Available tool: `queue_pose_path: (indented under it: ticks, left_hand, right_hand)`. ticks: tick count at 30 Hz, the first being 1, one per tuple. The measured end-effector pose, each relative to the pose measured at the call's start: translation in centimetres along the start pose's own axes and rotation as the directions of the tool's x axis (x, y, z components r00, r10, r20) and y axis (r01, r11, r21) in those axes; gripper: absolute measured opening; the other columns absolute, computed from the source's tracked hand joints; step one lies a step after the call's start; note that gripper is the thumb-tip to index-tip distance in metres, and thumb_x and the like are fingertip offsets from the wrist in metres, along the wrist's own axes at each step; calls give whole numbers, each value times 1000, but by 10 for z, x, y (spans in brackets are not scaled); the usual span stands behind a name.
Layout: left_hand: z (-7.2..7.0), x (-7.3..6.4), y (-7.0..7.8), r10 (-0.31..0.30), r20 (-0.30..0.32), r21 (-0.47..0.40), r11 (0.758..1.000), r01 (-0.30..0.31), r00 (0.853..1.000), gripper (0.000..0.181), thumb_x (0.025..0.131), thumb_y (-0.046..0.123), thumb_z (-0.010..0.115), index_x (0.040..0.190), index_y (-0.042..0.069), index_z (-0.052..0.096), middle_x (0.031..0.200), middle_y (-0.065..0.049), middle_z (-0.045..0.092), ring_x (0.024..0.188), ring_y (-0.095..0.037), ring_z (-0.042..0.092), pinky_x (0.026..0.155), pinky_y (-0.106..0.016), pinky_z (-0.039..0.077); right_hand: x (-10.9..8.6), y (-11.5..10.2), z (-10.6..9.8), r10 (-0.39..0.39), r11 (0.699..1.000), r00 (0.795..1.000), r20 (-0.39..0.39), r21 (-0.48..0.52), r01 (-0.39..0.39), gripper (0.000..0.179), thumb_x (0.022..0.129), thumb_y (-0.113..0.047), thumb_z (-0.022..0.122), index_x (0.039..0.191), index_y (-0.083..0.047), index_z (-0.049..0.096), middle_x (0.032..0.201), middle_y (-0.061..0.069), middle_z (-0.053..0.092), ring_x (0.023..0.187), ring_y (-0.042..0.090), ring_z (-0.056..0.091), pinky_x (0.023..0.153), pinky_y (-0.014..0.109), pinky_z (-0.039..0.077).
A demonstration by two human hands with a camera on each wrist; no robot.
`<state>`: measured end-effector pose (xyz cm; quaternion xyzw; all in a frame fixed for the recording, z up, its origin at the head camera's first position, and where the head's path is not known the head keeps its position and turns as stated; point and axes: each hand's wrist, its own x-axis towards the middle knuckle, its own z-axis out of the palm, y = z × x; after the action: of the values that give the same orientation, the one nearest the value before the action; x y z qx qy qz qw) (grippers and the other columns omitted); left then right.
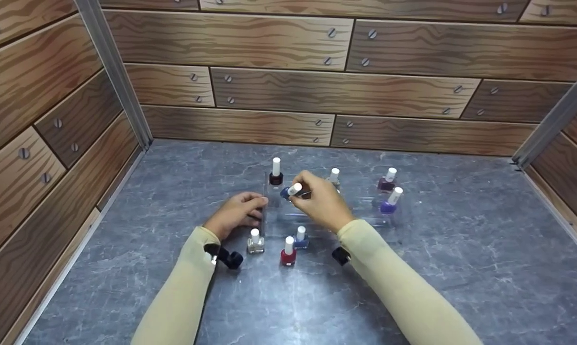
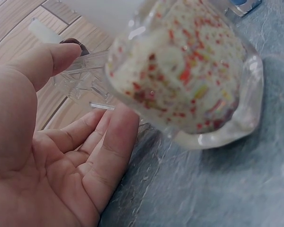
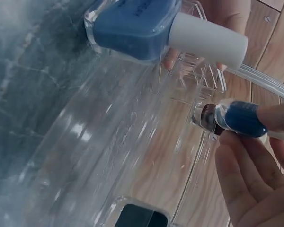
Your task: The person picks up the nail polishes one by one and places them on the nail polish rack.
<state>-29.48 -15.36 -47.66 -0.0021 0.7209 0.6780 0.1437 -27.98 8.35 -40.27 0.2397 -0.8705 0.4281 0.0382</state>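
Note:
My right hand (image 1: 322, 199) pinches a dark blue nail polish bottle (image 3: 246, 118) with a white cap, tilted above a clear acrylic rack (image 1: 288, 218). At the rack's left end is my left hand (image 1: 238, 213), thumb and fingers about its edge. A dark nail polish bottle (image 1: 276, 178) stands upright at the rack's back left, just beyond the held bottle. Partly hidden behind my right hand is a pale bottle (image 1: 335, 176). A plum bottle (image 1: 387, 182) and a purple bottle (image 1: 389, 206) lean at the rack's right end.
In front of the rack stand a glitter bottle (image 1: 255, 247), a red bottle (image 1: 288, 257) and a lighter blue bottle (image 1: 301, 241). The glitter bottle is close to my left wrist. Wood-patterned walls (image 1: 278, 86) enclose the grey marbled tabletop (image 1: 460, 249).

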Motion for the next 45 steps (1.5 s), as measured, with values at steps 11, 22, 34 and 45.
queue_pose_path:
  ticks: [11,22,34,45]
  left_hand:
    - [1,0,1,2,-4,-12,1000,-2,1000,42,97,30,73,126,1,62,114,-10,66,90,-18,66,72,-27,61]
    - [0,1,-1,-1,-10,6,1000,1,1000,44,97,31,72,127,1,62,115,-9,66,91,-18,65,71,-26,61]
    - [1,4,-4,10,-9,-11,1000,-10,1000,41,98,29,71,125,-1,63,107,-9,65,88,-17,65,77,-29,63]
    - [0,3,-2,17,-5,-10,1000,-17,1000,41,98,29,72,126,0,63,110,-12,67,89,-18,66,76,-28,63]
  right_hand:
    - [17,-3,11,3,984,994,110,-177,17,18,91,-10,79,100,-16,65,100,1,77,91,17,72,83,34,61]
    - [29,2,17,30,977,988,151,-211,3,18,90,-10,79,104,-12,68,100,3,76,90,19,70,83,38,60]
    - [35,-1,22,-41,973,977,211,-212,86,16,92,-8,77,107,-7,70,103,9,77,95,22,74,87,34,62]
    - [-2,-11,-29,12,997,985,173,-71,0,25,100,-14,67,124,-8,65,116,8,72,106,19,68,99,35,57]
